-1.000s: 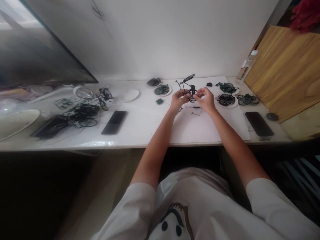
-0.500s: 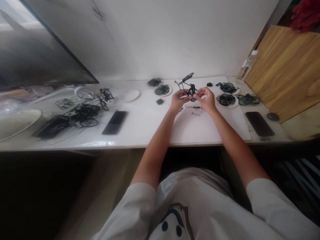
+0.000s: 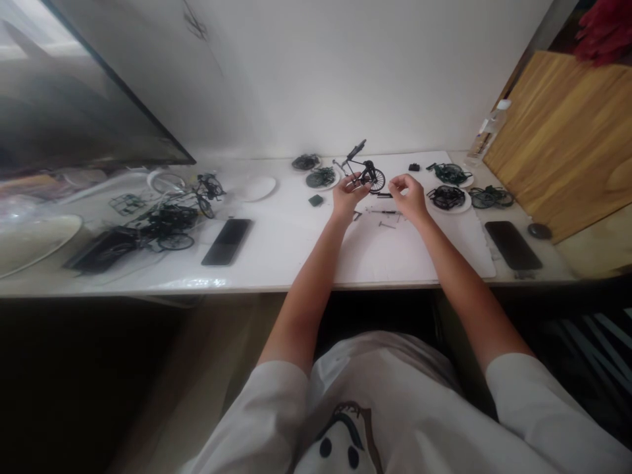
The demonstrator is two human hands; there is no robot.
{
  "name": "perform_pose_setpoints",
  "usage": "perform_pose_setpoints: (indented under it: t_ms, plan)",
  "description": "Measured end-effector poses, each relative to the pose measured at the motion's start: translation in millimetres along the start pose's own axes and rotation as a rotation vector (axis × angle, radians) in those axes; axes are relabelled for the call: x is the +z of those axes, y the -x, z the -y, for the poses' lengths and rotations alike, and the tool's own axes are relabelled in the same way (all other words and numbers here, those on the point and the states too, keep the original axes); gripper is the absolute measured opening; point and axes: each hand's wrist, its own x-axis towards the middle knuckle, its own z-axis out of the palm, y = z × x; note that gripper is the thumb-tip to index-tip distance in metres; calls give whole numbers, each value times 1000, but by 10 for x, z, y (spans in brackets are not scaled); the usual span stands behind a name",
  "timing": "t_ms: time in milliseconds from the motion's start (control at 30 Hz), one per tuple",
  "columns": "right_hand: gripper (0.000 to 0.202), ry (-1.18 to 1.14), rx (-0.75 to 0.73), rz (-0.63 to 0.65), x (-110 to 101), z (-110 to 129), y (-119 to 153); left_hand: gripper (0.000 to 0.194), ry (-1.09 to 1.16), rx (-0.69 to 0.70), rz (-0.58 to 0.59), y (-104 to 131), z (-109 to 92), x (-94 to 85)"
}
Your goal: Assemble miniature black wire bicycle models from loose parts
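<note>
Black miniature bicycle [image 3: 368, 172] gripped in left hand [image 3: 349, 196], presumably to steady it with the spoked wheel [image 3: 378, 180] accessible to right hand [image 3: 409, 197], which sits just apart, fingers curled, contents unclear; slim dark rod [image 3: 389, 212] on desk [image 3: 276, 260], between the hands, nearer the body.

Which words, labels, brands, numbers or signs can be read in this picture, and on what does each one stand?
No text can be read.
Bottle label: too small and blurred.
Shirt print: a cartoon; no letters can be made out.
Small bicycle in the left hand: no marking can be made out.
</note>
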Motion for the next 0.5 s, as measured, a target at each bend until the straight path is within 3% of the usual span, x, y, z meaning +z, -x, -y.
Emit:
perform_pose_setpoints:
  t_ms: [267, 500]
  plan:
    - [12, 200, -152, 437, 101, -76, 107, 69, 2, -32, -24, 3, -11, -5]
    - [27, 305, -217, 533, 171, -100, 220, 70, -1, 5, -27, -10, 31, -20]
